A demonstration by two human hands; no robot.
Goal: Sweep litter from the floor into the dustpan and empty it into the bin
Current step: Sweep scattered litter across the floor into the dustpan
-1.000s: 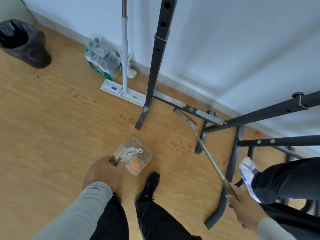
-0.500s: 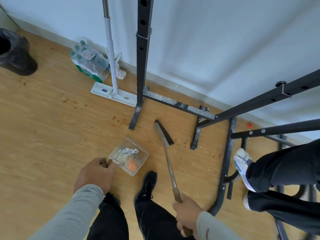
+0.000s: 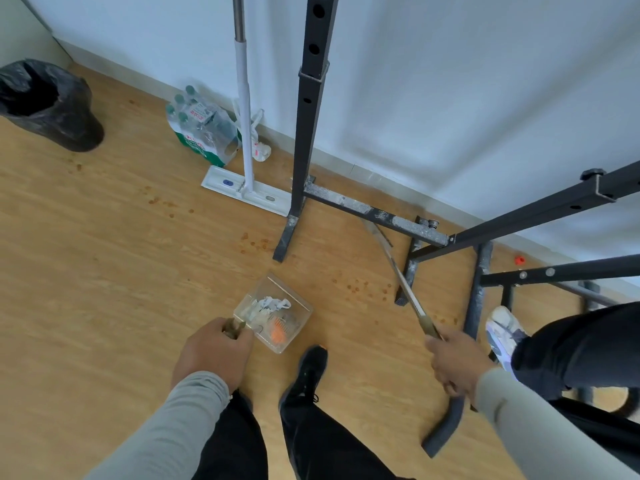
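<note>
My left hand [image 3: 213, 351] grips the handle of a clear dustpan [image 3: 275, 313] held low over the wooden floor. White paper scraps and an orange piece lie inside it. My right hand [image 3: 453, 363] holds the long handle of a broom [image 3: 403, 284], which slants up and left. Its head reaches under the black metal rack near the wall and is blurred. A bin lined with a black bag [image 3: 45, 105] stands at the far left by the wall, well away from the dustpan.
A black metal rack [image 3: 311, 126] with floor bars stands ahead and to the right. A flat mop [image 3: 244, 133] and a pack of water bottles [image 3: 201, 129] lean at the wall. Another person's leg and white shoe [image 3: 502, 336] are at the right. Small orange specks dot the floor.
The broom has swung back to the right, its head going from beside the dustpan to under the rack. My right hand moved right. The dustpan has stayed put.
</note>
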